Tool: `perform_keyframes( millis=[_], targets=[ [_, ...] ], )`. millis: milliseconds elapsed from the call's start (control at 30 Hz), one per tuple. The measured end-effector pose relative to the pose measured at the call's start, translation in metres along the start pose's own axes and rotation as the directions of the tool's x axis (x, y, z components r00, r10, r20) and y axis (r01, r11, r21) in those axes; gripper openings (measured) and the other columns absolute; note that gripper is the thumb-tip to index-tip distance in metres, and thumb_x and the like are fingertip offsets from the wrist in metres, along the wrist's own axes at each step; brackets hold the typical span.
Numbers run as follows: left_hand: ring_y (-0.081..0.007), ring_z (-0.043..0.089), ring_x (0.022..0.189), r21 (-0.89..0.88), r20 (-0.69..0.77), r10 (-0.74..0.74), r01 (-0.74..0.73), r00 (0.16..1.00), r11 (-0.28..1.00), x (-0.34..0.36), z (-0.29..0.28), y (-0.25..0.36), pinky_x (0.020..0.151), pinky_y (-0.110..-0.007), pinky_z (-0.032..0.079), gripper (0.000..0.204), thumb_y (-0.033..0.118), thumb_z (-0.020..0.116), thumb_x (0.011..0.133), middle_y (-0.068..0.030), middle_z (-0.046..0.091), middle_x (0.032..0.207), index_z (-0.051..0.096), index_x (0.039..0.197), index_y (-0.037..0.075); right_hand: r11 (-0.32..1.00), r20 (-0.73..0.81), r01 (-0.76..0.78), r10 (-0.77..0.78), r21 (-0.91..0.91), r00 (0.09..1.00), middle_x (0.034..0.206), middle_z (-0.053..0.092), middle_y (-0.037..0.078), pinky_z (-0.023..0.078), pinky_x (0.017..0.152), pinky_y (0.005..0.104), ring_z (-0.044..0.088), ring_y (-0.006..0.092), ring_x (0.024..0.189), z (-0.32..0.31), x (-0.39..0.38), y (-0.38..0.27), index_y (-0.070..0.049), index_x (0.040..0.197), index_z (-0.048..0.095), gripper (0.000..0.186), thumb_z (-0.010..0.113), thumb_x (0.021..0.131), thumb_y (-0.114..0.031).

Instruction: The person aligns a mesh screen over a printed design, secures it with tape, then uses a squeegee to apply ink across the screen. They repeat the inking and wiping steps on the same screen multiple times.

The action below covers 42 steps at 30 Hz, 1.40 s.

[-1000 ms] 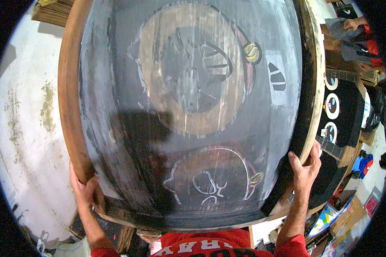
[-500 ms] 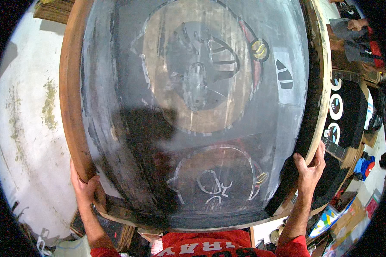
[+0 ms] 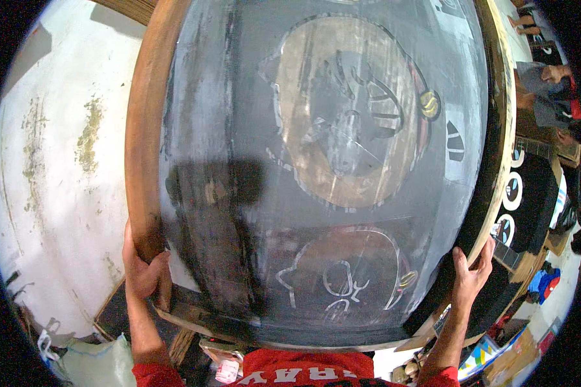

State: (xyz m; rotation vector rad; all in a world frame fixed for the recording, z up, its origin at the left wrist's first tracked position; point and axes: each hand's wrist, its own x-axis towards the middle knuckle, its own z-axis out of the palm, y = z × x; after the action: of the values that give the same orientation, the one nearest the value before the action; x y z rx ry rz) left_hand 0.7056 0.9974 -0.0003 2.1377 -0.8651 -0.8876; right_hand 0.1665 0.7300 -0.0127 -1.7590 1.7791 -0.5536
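1 wood-framed printing screen (image 3: 323,187) stands before the red shirt (image 3: 303,359); left of the shirt, the left hand (image 3: 143,267) curls its fingers round 1 rail (image 3: 147,122); right of it, the right hand (image 3: 472,274) likewise grips the opposite rail (image 3: 506,155).

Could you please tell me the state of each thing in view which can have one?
Wooden frame: held at both sides
Left hand: closed on the frame's left side
Right hand: closed on the frame's right side
Dark panel: inside the frame, streaked, marked with drawings
White wall: stained
Blue-and-red cloth: crumpled
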Motion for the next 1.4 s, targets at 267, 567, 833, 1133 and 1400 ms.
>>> perform_keyframes(
  millis=[267,567,833,1133,1400],
  targets=[
    [-0.0260,0.049,0.136,0.022,-0.025,-0.051,0.052,0.998,0.998,-0.008,-0.003,-0.005,0.116,-0.040,0.038,0.090,-0.004,0.072,0.075,-0.0157,0.051,0.148,0.033,0.157,-0.003,0.997,-0.014,0.012,-0.013,-0.077,1.000,0.132,0.052,0.009,0.040,0.107,0.0313,0.053,0.0201,0.123,-0.001,0.002,0.004,0.006,0.137,0.055,0.061,0.075,0.080,0.000],
    [-0.0236,0.053,0.129,-0.116,-0.030,-0.033,0.029,0.999,0.993,0.002,-0.002,-0.021,0.113,-0.038,0.039,0.089,-0.004,0.069,0.071,-0.0108,0.056,0.137,0.038,0.154,-0.001,0.996,-0.024,-0.087,0.086,-0.027,0.996,0.127,0.055,0.014,0.041,0.110,0.0376,0.054,0.0284,0.122,0.002,0.002,-0.010,0.004,0.125,0.061,0.059,0.080,0.070,-0.002],
    [-0.0233,0.050,0.130,-0.007,-0.055,-0.160,0.160,0.986,0.987,-0.001,-0.006,0.001,0.112,-0.038,0.040,0.093,-0.003,0.071,0.071,-0.0099,0.053,0.140,0.036,0.157,0.003,0.999,-0.021,-0.031,0.031,-0.040,0.999,0.126,0.056,0.015,0.042,0.108,0.0386,0.055,0.0294,0.121,0.004,0.003,-0.017,0.004,0.127,0.060,0.060,0.079,0.070,-0.004],
    [-0.0254,0.045,0.137,0.084,-0.141,-0.176,0.189,0.974,0.978,-0.011,-0.008,-0.009,0.117,-0.040,0.036,0.100,0.000,0.070,0.075,-0.0125,0.043,0.153,0.023,0.163,0.000,0.998,-0.030,-0.056,0.055,-0.031,0.998,0.124,0.058,0.019,0.044,0.107,0.0409,0.057,0.0325,0.119,0.004,0.005,-0.019,0.004,0.128,0.061,0.063,0.078,0.069,-0.007],
    [-0.0254,0.047,0.136,0.052,-0.105,-0.109,0.114,0.988,0.992,-0.007,-0.009,-0.014,0.116,-0.040,0.036,0.100,-0.001,0.068,0.071,-0.0139,0.046,0.150,0.027,0.162,0.000,0.999,-0.010,-0.021,0.020,-0.044,1.000,0.125,0.059,0.020,0.045,0.106,0.0432,0.057,0.0330,0.118,0.002,0.007,-0.023,0.004,0.129,0.061,0.063,0.078,0.070,-0.007]
  ],
)
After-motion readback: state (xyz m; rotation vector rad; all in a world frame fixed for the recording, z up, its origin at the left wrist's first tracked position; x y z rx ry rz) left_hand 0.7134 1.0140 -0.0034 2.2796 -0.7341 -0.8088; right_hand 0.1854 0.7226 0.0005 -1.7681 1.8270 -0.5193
